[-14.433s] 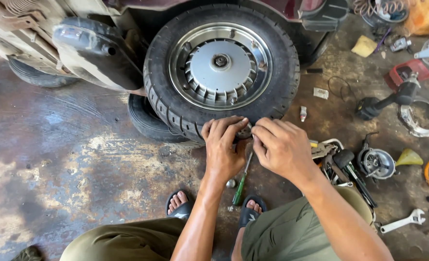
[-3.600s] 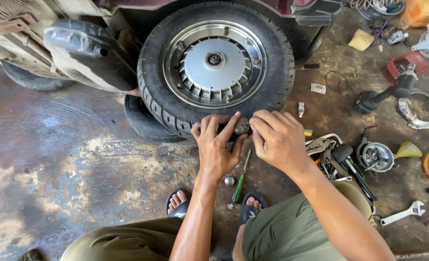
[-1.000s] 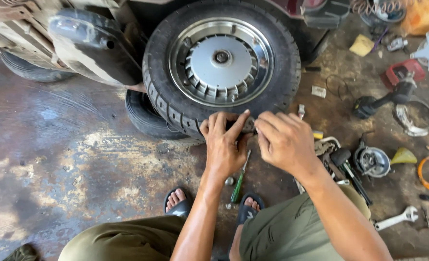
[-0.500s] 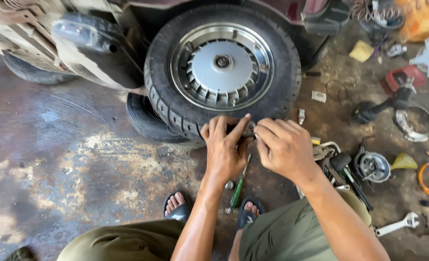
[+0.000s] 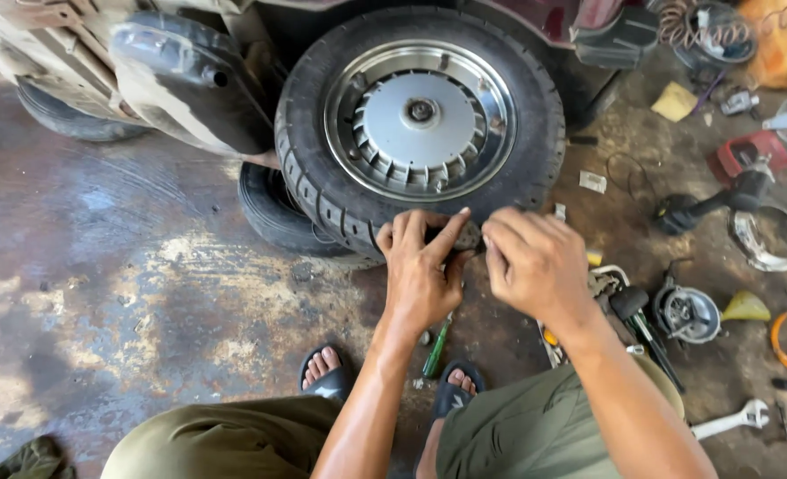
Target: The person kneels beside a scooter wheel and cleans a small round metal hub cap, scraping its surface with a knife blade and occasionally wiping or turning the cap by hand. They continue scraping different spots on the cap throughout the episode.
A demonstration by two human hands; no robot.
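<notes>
Left hand: the left hand lies flat against the lower tread of the tyre, fingers spread a little and stretched upward, thumb angled toward the other hand; it grips nothing.
Right hand: the right hand is curled, fingertips drawn together at the tread just beside the left thumb; whether they pinch something small cannot be told.
Gap between hands: narrow, with a dark bit of tread showing.
Tyre position: upright on its wheel, hubcap facing the camera, bottom edge at the hands.
Wheel axis: points out toward the viewer.
Screwdriver: a green-handled screwdriver lies on the floor between the sandalled feet, long axis running near-vertical in view.
Wrench: a wrench lies at the lower right.
</notes>
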